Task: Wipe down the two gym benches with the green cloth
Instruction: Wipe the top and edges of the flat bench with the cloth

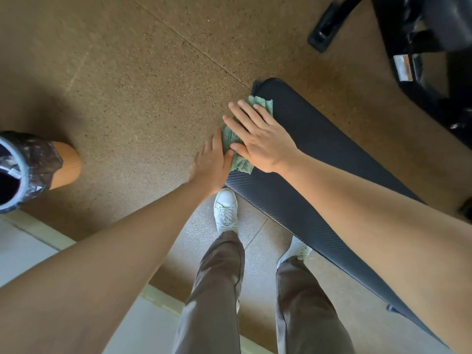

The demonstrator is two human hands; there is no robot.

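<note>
A person stands over a long black padded gym desk [319,149] and looks down at it. The soft green cloth [241,163] lies on the near-left end of the desk, close to its round corner. One side of the cloth hangs a little over the desk's edge.

The right hand [258,139] lies flat on top of the cloth. Its fingers are straight and spread apart, and the palm presses the cloth down onto the pad. It covers the middle of the cloth, so green bits peek out past the fingertips and by the wrist.

The left hand [210,164] is just beside it, at the side of the desk. Its fingers are straight and close together, and they lie along the hanging side of the cloth. Its thumb touches the cloth's edge near the right hand. It is hard to tell if the thumb nips the cloth or only rests there.

Below the hands are two white lace-up shoes [226,205] and grey-brown trousers [217,290]. The left shoe points at the desk's edge, and the right shoe is partly tucked under it.

The floor is a brown speckled mat [140,85]. On the left stands a round orange bin [65,166] with a shiny black bag [38,154] folded over its rim, well apart from the desk. At the top right is a black metal gym frame [421,34] with a small white sticker [403,67] on it.
</note>
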